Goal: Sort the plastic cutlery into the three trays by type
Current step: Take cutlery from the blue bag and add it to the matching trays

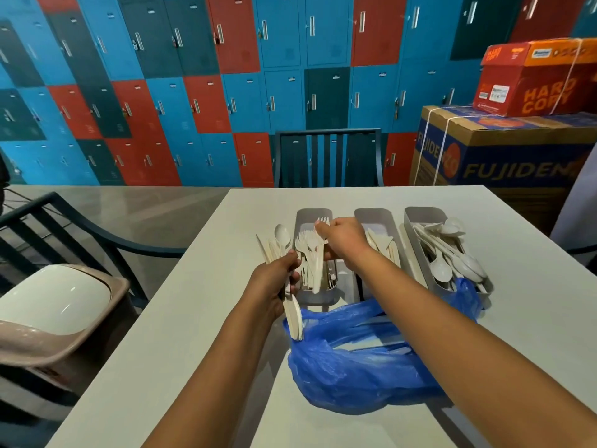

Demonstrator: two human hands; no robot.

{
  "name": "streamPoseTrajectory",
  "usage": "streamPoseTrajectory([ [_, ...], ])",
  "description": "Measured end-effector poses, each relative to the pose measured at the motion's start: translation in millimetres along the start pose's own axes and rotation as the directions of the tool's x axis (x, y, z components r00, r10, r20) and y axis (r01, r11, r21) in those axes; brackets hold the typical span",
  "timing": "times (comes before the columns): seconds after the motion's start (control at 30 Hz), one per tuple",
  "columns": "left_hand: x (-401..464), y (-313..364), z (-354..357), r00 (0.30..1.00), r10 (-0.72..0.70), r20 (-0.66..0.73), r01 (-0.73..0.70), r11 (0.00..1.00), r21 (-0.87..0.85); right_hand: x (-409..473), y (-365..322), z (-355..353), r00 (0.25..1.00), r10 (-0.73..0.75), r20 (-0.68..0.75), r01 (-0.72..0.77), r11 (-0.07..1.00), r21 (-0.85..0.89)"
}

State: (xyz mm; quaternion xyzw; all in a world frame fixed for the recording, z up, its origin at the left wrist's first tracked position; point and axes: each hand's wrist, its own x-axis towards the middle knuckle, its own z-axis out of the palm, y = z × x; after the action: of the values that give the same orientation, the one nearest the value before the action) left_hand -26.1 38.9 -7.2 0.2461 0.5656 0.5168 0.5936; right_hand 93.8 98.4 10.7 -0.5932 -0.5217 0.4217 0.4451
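Observation:
Three grey trays stand side by side on the white table (181,318). The left tray (305,218) holds forks, the middle tray (374,216) holds knives, the right tray (420,215) holds spoons. My left hand (279,279) is shut on a mixed bundle of cutlery (274,245), a spoon and knives among it, just left of the fork tray. My right hand (342,236) pinches a white fork (322,221) over the fork tray, tines pointing away from me. A crumpled blue plastic bag (361,360) lies in front of the trays.
A bin with a white swing lid (58,302) stands left of the table beside a dark chair (48,218). Another chair (329,156) faces the far edge. Stacked cardboard boxes (504,147) sit at the back right, before a wall of lockers.

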Motion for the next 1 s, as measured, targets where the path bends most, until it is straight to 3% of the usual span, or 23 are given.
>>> streamPoseTrajectory([
  [0.2,1,1,-6,0.999,-0.035,0.005,0.035,0.999,-0.026,17,4,4,0.998,0.020,-0.068,-0.029,0.991,-0.134],
  [0.37,-2,3,-8,1.000,-0.020,0.007,0.020,0.999,-0.027,24,2,12,0.997,0.075,0.028,-0.067,0.971,-0.229],
  [0.47,-2,3,-9,1.000,-0.020,0.003,0.021,0.999,-0.026,25,1,17,0.995,0.016,0.099,0.014,0.953,-0.301],
  [0.6,-3,2,-10,1.000,-0.026,-0.004,0.026,0.999,-0.029,27,6,23,0.990,-0.104,0.091,0.127,0.941,-0.313],
  [0.7,-3,2,-9,0.999,-0.032,-0.012,0.031,0.999,-0.031,27,9,29,0.995,-0.088,0.045,0.097,0.966,-0.241],
  [0.83,-3,2,-10,0.999,-0.035,-0.012,0.034,0.999,-0.042,27,14,33,0.998,-0.067,0.007,0.065,0.941,-0.332],
  [1.0,-2,1,-11,0.999,-0.039,0.016,0.040,0.998,-0.053,19,10,27,0.954,-0.296,0.053,0.294,0.885,-0.361],
])
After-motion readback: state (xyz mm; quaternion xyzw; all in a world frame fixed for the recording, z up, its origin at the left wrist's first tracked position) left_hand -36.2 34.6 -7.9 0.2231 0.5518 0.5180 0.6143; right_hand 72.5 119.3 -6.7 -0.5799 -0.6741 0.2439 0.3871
